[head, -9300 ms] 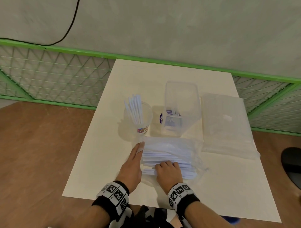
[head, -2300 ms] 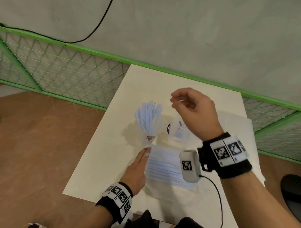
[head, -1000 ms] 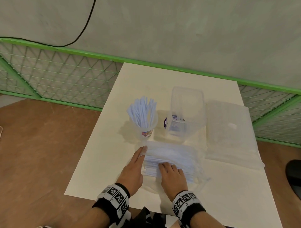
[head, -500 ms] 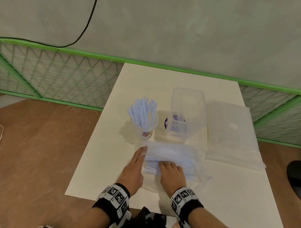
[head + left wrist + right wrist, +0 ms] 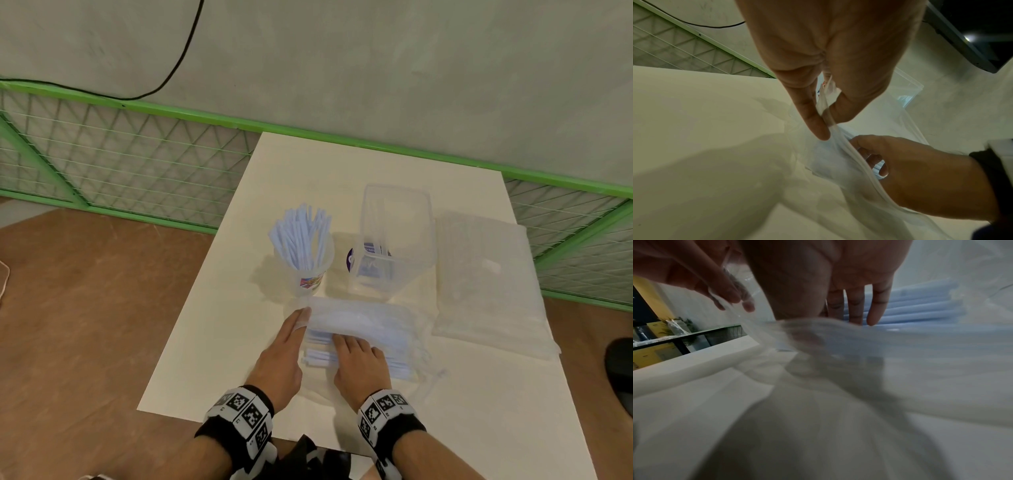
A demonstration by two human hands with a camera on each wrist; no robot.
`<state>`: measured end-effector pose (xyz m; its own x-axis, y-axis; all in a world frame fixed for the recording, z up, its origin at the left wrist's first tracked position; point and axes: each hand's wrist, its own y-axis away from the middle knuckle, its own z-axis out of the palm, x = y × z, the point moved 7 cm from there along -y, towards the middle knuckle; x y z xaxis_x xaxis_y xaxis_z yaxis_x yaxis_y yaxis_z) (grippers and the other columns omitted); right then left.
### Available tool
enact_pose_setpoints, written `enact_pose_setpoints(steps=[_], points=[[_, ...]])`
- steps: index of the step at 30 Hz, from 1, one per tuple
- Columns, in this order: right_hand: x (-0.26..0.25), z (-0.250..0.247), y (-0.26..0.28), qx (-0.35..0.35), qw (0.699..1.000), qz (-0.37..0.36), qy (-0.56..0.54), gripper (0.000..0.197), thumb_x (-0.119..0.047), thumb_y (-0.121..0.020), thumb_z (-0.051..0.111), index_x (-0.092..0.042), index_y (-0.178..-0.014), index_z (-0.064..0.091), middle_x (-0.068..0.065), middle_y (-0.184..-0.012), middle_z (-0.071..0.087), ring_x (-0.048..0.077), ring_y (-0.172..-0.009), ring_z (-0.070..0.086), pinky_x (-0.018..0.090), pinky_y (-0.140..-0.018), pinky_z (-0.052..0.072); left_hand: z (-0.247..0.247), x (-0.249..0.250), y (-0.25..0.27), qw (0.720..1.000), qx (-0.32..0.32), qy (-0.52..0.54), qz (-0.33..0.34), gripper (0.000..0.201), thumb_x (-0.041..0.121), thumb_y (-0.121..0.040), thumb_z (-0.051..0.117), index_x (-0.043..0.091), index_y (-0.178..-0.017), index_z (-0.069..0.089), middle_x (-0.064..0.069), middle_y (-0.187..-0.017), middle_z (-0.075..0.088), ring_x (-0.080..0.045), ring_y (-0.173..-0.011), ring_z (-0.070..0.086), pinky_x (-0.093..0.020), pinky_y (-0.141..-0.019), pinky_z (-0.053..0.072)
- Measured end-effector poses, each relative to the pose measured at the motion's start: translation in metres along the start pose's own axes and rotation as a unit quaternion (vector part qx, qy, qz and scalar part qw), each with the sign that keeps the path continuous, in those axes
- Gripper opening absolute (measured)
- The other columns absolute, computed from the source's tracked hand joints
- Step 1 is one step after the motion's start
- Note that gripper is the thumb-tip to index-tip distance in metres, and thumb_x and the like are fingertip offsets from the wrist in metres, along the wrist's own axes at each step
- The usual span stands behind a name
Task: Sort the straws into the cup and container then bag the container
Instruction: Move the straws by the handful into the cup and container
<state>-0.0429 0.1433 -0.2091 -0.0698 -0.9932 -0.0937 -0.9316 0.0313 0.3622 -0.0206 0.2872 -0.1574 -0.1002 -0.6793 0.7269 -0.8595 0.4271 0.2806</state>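
A clear bag of pale blue straws [image 5: 370, 329] lies near the table's front edge. My left hand [image 5: 301, 317] pinches the film at the bag's mouth between thumb and forefinger [image 5: 825, 123], holding it apart. My right hand [image 5: 346, 342] reaches into the mouth, its straight fingers [image 5: 857, 318] resting on the straws [image 5: 920, 308] inside. Behind the bag stands a clear cup [image 5: 308, 270] with several blue straws [image 5: 301, 236] upright in it. To its right stands a tall clear container [image 5: 394, 240], with nothing visible in it but a label at its base.
A large clear zip bag [image 5: 489, 284] lies flat at the right of the white table [image 5: 445, 411]. A green mesh fence [image 5: 137, 164] runs behind the table below a grey wall. Brown floor lies to the left.
The right hand, raised over the cup 2.3 s ago, has come back down into the straw bag. The cup holds more straws than 9.3 s ago. The left hand has kept its pinch.
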Motion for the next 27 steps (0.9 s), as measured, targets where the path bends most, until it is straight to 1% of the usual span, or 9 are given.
enact_pose_setpoints(steps=[1,2,5,7,10,17,22,25,27], points=[[0.0,-0.002,0.001,0.007,1.0,-0.001,0.002,0.058,-0.018,-0.065,0.073,-0.018,-0.123,0.064,0.001,-0.112,0.071,0.023,-0.103,0.068,0.042,-0.082,0.055,0.0,0.0,0.0,1.0,0.0,0.0,0.0,0.097,-0.013,-0.079,0.044,0.037,-0.153,0.004,0.024,-0.158,-0.002,-0.022,-0.123,0.05,-0.027,-0.103,0.043],[0.0,-0.003,0.001,0.015,1.0,-0.005,-0.003,0.057,-0.018,-0.067,0.072,-0.018,-0.123,0.064,0.001,-0.114,0.071,0.023,-0.104,0.067,0.042,-0.083,0.054,0.0,0.0,0.0,1.0,0.0,0.001,0.0,0.097,-0.013,-0.079,0.044,0.037,-0.153,0.004,0.024,-0.158,-0.002,-0.022,-0.123,0.05,-0.027,-0.103,0.043],[-0.004,-0.007,0.0,0.023,0.999,-0.03,0.003,0.055,-0.015,-0.088,0.052,-0.017,-0.143,0.044,0.002,-0.141,0.053,0.024,-0.13,0.05,0.042,-0.105,0.04,-0.002,-0.001,0.0,1.0,0.002,0.001,0.001,0.098,-0.014,-0.078,0.043,0.036,-0.153,0.005,0.022,-0.159,-0.001,-0.023,-0.122,0.051,-0.026,-0.102,0.043],[-0.004,-0.011,-0.003,0.033,0.999,-0.037,0.005,0.053,-0.013,-0.092,0.047,-0.018,-0.144,0.04,0.001,-0.144,0.049,0.023,-0.133,0.046,0.039,-0.108,0.037,-0.003,0.0,0.0,1.0,0.002,0.0,0.002,0.098,-0.014,-0.078,0.043,0.037,-0.153,0.006,0.022,-0.159,0.0,-0.023,-0.121,0.051,-0.025,-0.1,0.043],[-0.003,-0.012,-0.004,0.021,0.999,-0.036,0.003,0.046,-0.012,-0.093,0.044,-0.019,-0.139,0.045,0.0,-0.141,0.05,0.021,-0.132,0.046,0.037,-0.106,0.038,-0.003,0.001,0.0,1.0,0.002,0.001,0.003,0.097,-0.014,-0.078,0.043,0.036,-0.153,0.006,0.021,-0.159,0.0,-0.023,-0.122,0.05,-0.024,-0.101,0.041],[0.0,-0.007,-0.008,-0.017,0.999,-0.036,0.015,0.045,-0.018,-0.093,0.049,-0.019,-0.137,0.048,-0.001,-0.143,0.048,0.02,-0.134,0.042,0.036,-0.107,0.036,-0.003,0.0,0.0,1.0,0.001,0.0,0.002,0.097,-0.013,-0.078,0.043,0.036,-0.153,0.006,0.023,-0.158,-0.002,-0.023,-0.121,0.052,-0.023,-0.099,0.043],[-0.005,-0.006,-0.009,-0.049,0.997,-0.039,0.053,0.041,-0.024,-0.09,0.056,-0.016,-0.13,0.052,0.004,-0.136,0.053,0.025,-0.13,0.046,0.04,-0.106,0.038,-0.003,-0.001,-0.002,1.0,0.003,0.005,0.005,0.097,-0.014,-0.078,0.043,0.037,-0.153,0.006,0.024,-0.158,-0.002,-0.022,-0.122,0.051,-0.017,-0.096,0.041],[-0.007,-0.005,-0.008,-0.062,0.995,-0.041,0.07,0.044,-0.03,-0.09,0.057,-0.015,-0.132,0.051,0.006,-0.136,0.054,0.028,-0.129,0.045,0.042,-0.107,0.038,-0.001,-0.002,-0.002,1.0,0.002,0.008,0.01,0.099,-0.014,-0.078,0.043,0.038,-0.152,0.005,0.025,-0.158,-0.002,-0.02,-0.124,0.05,-0.021,-0.1,0.043],[-0.007,-0.005,-0.007,-0.07,0.993,-0.046,0.078,0.046,-0.032,-0.089,0.057,-0.015,-0.131,0.051,0.007,-0.135,0.054,0.029,-0.129,0.045,0.043,-0.107,0.038,-0.001,-0.002,-0.003,1.0,0.002,0.009,0.011,0.099,-0.014,-0.077,0.043,0.038,-0.152,0.006,0.024,-0.158,-0.002,-0.018,-0.124,0.05,-0.021,-0.099,0.043]])
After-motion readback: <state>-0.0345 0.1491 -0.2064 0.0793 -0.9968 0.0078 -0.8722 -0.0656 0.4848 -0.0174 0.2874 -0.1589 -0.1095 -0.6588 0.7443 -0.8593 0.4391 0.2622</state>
